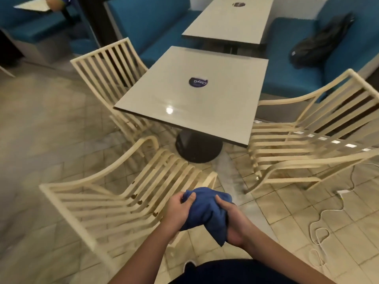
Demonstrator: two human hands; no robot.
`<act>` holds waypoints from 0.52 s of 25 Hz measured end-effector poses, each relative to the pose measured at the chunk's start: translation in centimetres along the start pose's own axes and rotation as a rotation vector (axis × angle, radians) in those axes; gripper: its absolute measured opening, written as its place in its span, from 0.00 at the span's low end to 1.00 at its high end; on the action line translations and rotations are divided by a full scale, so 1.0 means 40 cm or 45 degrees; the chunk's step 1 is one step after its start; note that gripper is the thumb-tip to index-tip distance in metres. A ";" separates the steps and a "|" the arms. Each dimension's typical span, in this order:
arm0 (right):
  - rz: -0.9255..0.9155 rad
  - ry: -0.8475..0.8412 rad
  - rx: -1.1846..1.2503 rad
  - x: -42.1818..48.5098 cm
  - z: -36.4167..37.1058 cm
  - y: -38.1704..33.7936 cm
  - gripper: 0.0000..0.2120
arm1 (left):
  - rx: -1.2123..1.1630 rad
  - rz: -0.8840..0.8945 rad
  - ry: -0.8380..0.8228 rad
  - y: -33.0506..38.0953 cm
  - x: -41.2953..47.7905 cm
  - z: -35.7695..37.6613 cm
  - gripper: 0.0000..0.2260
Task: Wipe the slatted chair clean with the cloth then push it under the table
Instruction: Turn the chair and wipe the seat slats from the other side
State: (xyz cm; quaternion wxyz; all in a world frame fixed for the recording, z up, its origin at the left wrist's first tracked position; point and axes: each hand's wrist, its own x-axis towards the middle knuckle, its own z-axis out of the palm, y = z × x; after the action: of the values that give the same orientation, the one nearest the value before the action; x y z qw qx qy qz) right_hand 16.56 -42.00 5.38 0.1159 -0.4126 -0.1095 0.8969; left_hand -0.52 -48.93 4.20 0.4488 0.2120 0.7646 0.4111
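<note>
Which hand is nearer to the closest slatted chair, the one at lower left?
Left. The left hand grips the cloth over that chair, at its edge; the right hand, also gripping it, is farther right, over floor tiles.

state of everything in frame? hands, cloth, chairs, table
Left hand, grips cloth.
Right hand, grips cloth.
Cloth, bunched, held in both hands.
Table, upright, sticker on top.
Near chair, upright, pulled out, untouched.
Right chair, upright, not tucked in.
Far chair, upright, seat under table.
Bag, lying on bench.
Cable, loose on floor.
</note>
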 end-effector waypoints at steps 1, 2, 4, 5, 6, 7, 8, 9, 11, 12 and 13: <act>0.011 0.042 -0.016 0.013 0.010 0.024 0.24 | 0.020 -0.025 0.010 -0.024 -0.003 -0.027 0.09; 0.020 0.076 -0.026 0.025 0.028 0.048 0.23 | 0.036 -0.047 0.015 -0.050 -0.004 -0.057 0.08; 0.010 0.127 -0.047 0.045 0.059 0.083 0.21 | 0.050 -0.084 0.020 -0.093 0.000 -0.104 0.09; -0.003 0.152 -0.052 0.053 0.071 0.092 0.21 | 0.058 -0.110 0.051 -0.113 0.007 -0.125 0.09; -0.016 0.185 -0.041 0.062 0.077 0.096 0.21 | 0.064 -0.143 0.090 -0.133 0.014 -0.144 0.09; -0.026 0.205 -0.022 0.072 0.076 0.096 0.21 | 0.055 -0.185 0.121 -0.152 0.021 -0.161 0.09; -0.030 0.226 -0.012 0.081 0.069 0.090 0.21 | 0.038 -0.226 0.136 -0.166 0.025 -0.176 0.09; -0.038 0.255 -0.017 0.088 0.061 0.082 0.21 | 0.035 -0.262 0.150 -0.177 0.027 -0.188 0.09; -0.068 0.341 -0.064 0.106 0.036 0.062 0.23 | 0.082 -0.304 0.168 -0.202 0.029 -0.203 0.09; -0.086 0.379 -0.082 0.118 0.021 0.052 0.25 | 0.133 -0.309 0.152 -0.219 0.030 -0.205 0.09; -0.096 0.413 -0.089 0.134 0.001 0.045 0.26 | 0.207 -0.318 0.123 -0.238 0.033 -0.206 0.10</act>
State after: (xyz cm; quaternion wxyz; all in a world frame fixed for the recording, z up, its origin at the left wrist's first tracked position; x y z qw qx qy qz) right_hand 12.94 -42.11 1.04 0.1511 -0.5512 -0.1358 0.8093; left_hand -7.86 -57.07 -2.15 0.4403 0.1308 0.8365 0.2988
